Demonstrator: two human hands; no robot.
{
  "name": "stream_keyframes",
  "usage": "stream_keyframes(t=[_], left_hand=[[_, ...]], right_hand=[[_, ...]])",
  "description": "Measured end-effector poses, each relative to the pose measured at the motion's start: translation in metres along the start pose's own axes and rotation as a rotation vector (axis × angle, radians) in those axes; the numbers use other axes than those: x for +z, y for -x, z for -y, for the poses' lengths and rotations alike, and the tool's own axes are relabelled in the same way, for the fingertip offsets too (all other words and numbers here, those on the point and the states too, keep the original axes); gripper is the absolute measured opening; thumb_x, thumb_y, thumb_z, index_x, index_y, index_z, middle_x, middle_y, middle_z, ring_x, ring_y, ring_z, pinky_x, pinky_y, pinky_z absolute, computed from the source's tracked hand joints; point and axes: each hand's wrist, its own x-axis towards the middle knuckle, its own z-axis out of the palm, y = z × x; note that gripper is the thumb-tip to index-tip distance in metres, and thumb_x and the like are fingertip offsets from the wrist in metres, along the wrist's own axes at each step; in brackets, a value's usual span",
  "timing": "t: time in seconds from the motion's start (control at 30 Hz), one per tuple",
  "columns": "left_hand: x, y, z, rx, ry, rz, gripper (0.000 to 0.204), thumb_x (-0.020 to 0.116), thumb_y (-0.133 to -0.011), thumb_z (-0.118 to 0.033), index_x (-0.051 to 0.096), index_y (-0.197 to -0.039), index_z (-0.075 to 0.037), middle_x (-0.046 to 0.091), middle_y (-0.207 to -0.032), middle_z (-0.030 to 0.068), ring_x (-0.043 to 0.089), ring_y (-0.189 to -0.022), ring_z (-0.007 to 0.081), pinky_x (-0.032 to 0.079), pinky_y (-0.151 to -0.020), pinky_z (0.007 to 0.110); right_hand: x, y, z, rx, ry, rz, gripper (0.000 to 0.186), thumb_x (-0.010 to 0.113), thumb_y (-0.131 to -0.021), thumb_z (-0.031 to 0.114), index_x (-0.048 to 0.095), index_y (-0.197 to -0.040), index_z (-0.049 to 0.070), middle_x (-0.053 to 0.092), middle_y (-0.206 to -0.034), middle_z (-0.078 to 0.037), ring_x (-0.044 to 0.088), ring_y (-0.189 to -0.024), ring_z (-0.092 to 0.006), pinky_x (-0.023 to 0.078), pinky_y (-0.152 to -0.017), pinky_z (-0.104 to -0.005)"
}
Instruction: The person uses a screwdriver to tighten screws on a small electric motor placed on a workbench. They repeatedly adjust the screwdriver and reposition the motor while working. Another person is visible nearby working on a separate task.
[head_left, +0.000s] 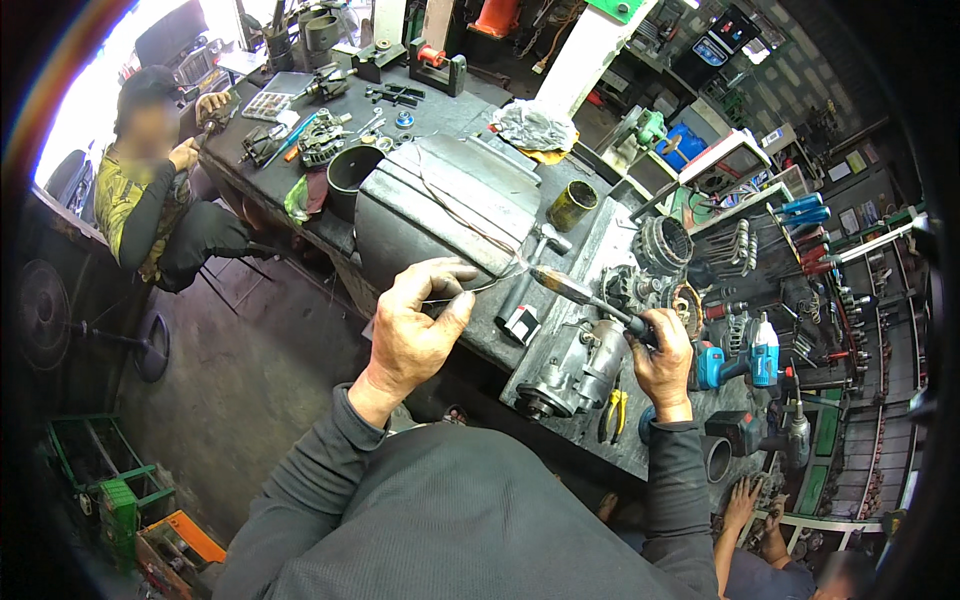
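Soldering iron (562,287), by its look, is above the counter (625,457), gripped by its handle in the right hand (662,362), with fingers wrapped round it. Its dark, tapered head points to the person's left, toward the ends of thin leads (440,203) that run along a big grey cylindrical housing (420,225). Whether the tip touches them is too small to tell.

The left hand (418,335) is half curled in front of the housing, thumb near the forefinger, with a thin wire (492,284) reaching from it toward the same spot; how firmly it is pinched, I cannot tell.

Beneath the iron lies a hammer (556,239), its handle running down to a small black-and-white box (522,324). A yellowish, stained can (573,206) stands beside the housing. Nearer the right hand are a starter motor (578,372) lying on its side, yellow-and-black pliers (619,408) and a blue cordless driver (764,352). Beyond them sits a stator ring (663,246).

A seated co-worker (150,190) handles a small part at the far left; another person's hands (738,505) show at lower right.
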Motion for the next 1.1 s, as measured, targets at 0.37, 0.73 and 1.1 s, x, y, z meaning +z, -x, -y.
stream_keyframes(t=[0.37,0.73,1.1], left_hand=[[-0.002,-0.001,0.005,0.059,-0.030,0.017,0.010,0.080,-0.098,-0.005,0.071,-0.098,0.000,0.081,-0.120,0.0166,0.071,-0.126,0.0294,0.052,-0.112,0.042],[-0.002,-0.002,0.005,0.077,-0.051,0.014,0.009,0.080,-0.095,-0.002,0.071,-0.095,0.000,0.081,-0.118,0.0157,0.071,-0.126,0.0307,0.052,-0.112,0.043],[-0.002,-0.002,0.007,0.084,-0.040,0.011,0.009,0.079,-0.096,-0.002,0.071,-0.096,0.000,0.081,-0.118,0.0165,0.072,-0.126,0.0305,0.053,-0.111,0.043]], right_hand=[[-0.005,-0.003,-0.004,-0.024,0.049,0.020,0.038,0.089,-0.082,0.008,0.070,-0.115,0.006,0.070,-0.105,-0.015,0.071,-0.096,-0.0392,0.057,-0.084,-0.0456],[-0.009,-0.009,-0.002,-0.047,0.054,0.012,0.038,0.089,-0.082,0.010,0.071,-0.116,0.006,0.072,-0.108,-0.014,0.071,-0.101,-0.0390,0.057,-0.088,-0.0466],[-0.011,-0.012,-0.003,-0.078,0.073,0.010,0.036,0.089,-0.084,0.009,0.070,-0.115,0.005,0.071,-0.108,-0.015,0.070,-0.099,-0.0396,0.056,-0.088,-0.0460]])
